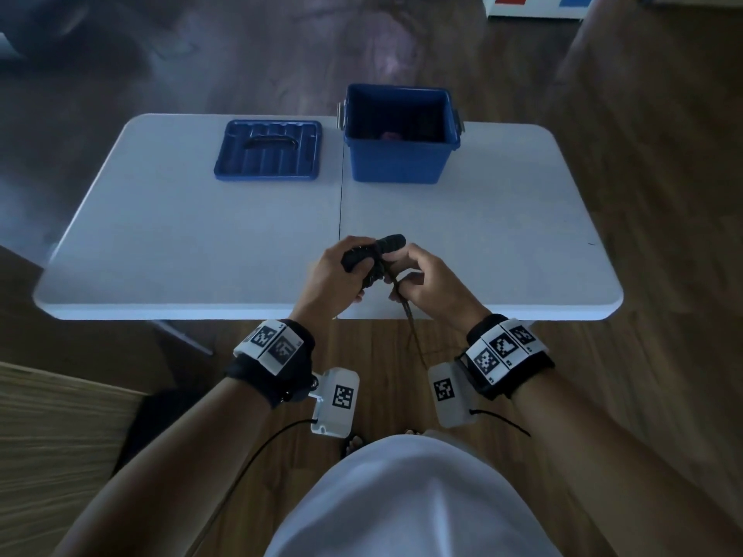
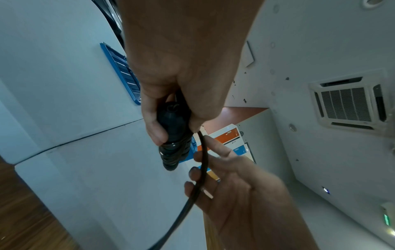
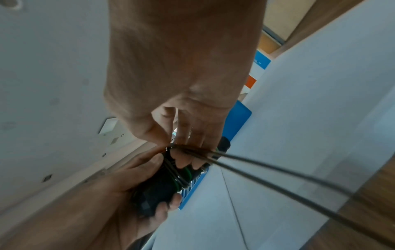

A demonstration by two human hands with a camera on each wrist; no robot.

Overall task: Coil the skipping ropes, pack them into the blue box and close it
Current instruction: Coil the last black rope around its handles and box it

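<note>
A black skipping rope (image 1: 378, 251) is bundled over the table's near edge, its cord wound round the handles (image 2: 173, 135). My left hand (image 1: 345, 269) grips the handles, fingers curled round them. My right hand (image 1: 408, 275) pinches the loose cord (image 3: 278, 177) right next to the wound turns. The cord's tail (image 1: 412, 327) hangs off the table edge toward the floor. The open blue box (image 1: 398, 162) stands at the far middle with something pinkish (image 1: 389, 135) dimly seen at its bottom. Its blue lid (image 1: 268, 149) lies flat to the left of it.
The white folding table (image 1: 161, 235) has a centre seam running from the box toward my hands. A wooden surface (image 1: 48, 436) sits at the lower left beside me. A white cabinet with red and blue panels (image 1: 534, 2) stands at the far right on the wood floor.
</note>
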